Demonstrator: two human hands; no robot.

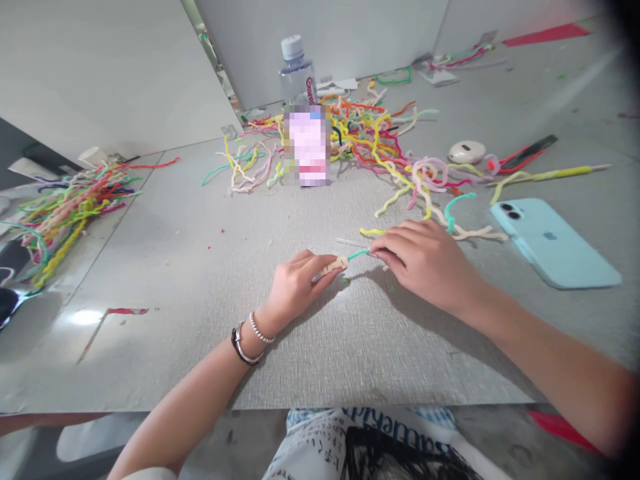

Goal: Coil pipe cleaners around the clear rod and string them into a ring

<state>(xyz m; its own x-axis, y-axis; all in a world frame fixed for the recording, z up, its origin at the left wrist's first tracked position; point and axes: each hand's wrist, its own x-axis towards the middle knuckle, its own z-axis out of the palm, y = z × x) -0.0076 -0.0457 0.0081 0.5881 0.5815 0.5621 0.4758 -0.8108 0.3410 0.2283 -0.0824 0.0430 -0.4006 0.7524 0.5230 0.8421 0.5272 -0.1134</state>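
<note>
Over the middle of the table, my left hand (296,285) is closed around a small cream-coloured piece (336,265) that looks like coiled pipe cleaner. A teal pipe cleaner (358,254) runs out of its right end. My right hand (425,260) pinches the far end of that teal strand between thumb and fingers. Just beyond the hands, a thin pale stick (346,242) lies on the table. Beside my right hand's knuckles are a loose teal pipe cleaner (453,212) and cream ones (480,233).
Ahead lies a tangled heap of coloured pipe cleaners (380,143), with a phone (307,145) propped against a water bottle (299,73). A light blue phone (557,243) and a white case (467,152) are at right. Another pipe cleaner bundle (75,210) sits far left.
</note>
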